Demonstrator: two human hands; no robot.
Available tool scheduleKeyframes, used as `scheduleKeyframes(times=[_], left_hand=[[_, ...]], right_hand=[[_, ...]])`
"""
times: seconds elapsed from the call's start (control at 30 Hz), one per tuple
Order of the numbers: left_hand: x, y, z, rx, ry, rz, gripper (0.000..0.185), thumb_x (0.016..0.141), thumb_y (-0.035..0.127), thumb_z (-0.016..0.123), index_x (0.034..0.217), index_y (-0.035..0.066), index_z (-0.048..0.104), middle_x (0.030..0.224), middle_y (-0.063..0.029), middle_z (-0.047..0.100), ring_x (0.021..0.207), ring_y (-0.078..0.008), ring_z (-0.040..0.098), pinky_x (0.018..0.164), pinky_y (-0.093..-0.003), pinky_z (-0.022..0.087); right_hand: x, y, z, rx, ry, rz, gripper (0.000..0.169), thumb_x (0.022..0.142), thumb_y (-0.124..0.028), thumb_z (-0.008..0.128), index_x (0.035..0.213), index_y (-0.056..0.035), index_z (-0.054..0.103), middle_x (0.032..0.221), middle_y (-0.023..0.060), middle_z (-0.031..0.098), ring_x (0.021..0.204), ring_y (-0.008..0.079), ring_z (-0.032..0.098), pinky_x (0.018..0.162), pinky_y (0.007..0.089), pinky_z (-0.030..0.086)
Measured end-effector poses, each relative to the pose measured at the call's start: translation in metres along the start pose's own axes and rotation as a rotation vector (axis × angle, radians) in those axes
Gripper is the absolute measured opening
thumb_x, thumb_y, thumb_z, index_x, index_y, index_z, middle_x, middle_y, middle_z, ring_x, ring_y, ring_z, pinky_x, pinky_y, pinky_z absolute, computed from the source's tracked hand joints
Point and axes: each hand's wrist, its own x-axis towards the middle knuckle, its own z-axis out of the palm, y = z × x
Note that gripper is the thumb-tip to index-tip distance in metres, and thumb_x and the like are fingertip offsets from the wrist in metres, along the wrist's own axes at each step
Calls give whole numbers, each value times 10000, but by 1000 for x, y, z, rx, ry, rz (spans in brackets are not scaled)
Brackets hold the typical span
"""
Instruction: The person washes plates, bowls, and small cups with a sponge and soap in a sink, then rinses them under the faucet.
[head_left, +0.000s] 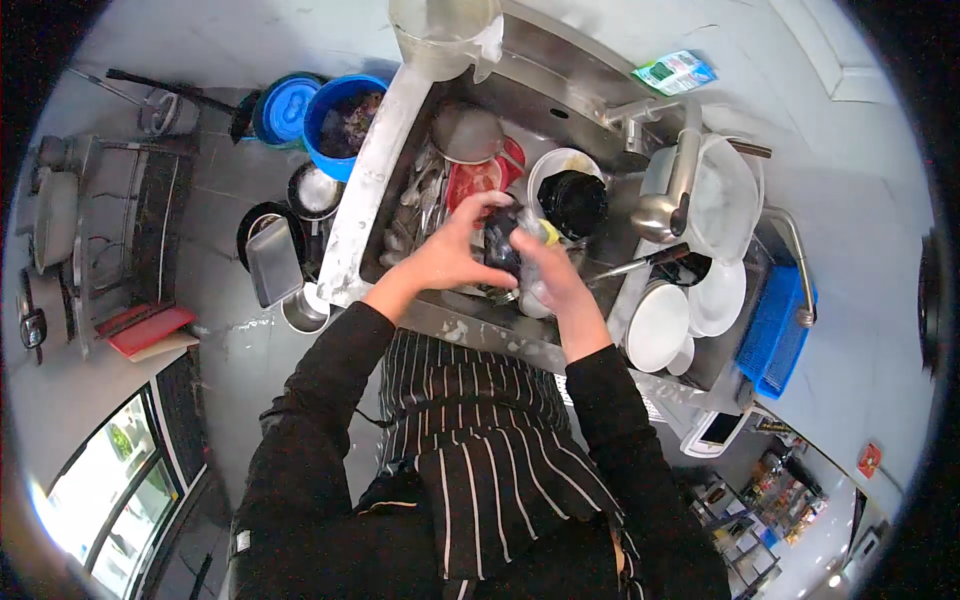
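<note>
My left hand (457, 247) holds a small dark bowl or cup (502, 238) by its rim, fingers and thumb spread around it, over the left basin of a steel sink (469, 322). On its right side my right hand (551, 274) presses a sudsy, yellowish sponge (551, 232) to it; the hand is blurred. Behind them lie a round strainer (469, 133), red dishes (474, 184) and a heap of cutlery (420, 199). Black bowls (574, 202) rest on a white plate (541, 166) to the right of the hands.
White plates (657, 326) and translucent tubs (720, 199) fill the right basin, beside a faucet (679, 184). A large plastic jug (442, 34) stands on the sink's left corner. Blue buckets (330, 142) and several pans (315, 191) are on the floor at left. A blue basket (776, 330) sits at far right.
</note>
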Motion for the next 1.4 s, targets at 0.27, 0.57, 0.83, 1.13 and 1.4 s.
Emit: scheduleKeyframes(times=[0.27, 0.57, 0.83, 1.13, 1.4], left_hand=[[-30, -53, -22, -659, 73, -437, 816, 948, 391, 703, 1575, 88, 278, 1572, -147, 379, 1452, -291, 377, 1202, -435, 290], [-34, -17, -33, -22, 240, 57, 1084, 663, 251, 937, 1549, 109, 329, 1490, -136, 445, 1384, -281, 441, 1150, -412, 371], [-70, -47, -38, -1188, 287, -520, 853, 1009, 590, 516, 1597, 48, 220, 1489, -199, 469, 1333, -359, 518, 1119, -489, 427], [-176, -69, -42, -402, 620, -447, 309, 1044, 225, 587, 1264, 11, 632, 1136, -97, 701, 1057, -176, 667, 942, -334, 529], [-191, -76, -46, -159, 646, -421, 278, 1014, 184, 622, 1224, 6, 661, 1109, -89, 716, 1015, -168, 683, 916, -308, 519]], right_hand=[[-1, 20, 38, -778, -6, -365, 433, 816, -174, 863, 1168, -24, 660, 1045, 8, 697, 925, 85, 609, 847, 286, 515], [26, 17, 62, -392, 16, -206, 403, 901, -212, 789, 1228, -36, 631, 1097, 0, 670, 971, 117, 637, 849, 302, 530], [65, 32, 75, -940, -6, -656, 423, 745, -350, 888, 861, -29, 637, 745, 117, 656, 623, 246, 602, 612, 391, 501], [211, -5, 125, -1865, -184, -1098, 241, 812, -276, 710, 984, -115, 661, 937, 100, 701, 876, 319, 694, 739, 465, 558], [219, -4, 128, -1871, -150, -1278, 303, 866, -353, 711, 1053, -116, 697, 1019, 70, 680, 1033, 296, 606, 874, 444, 475]])
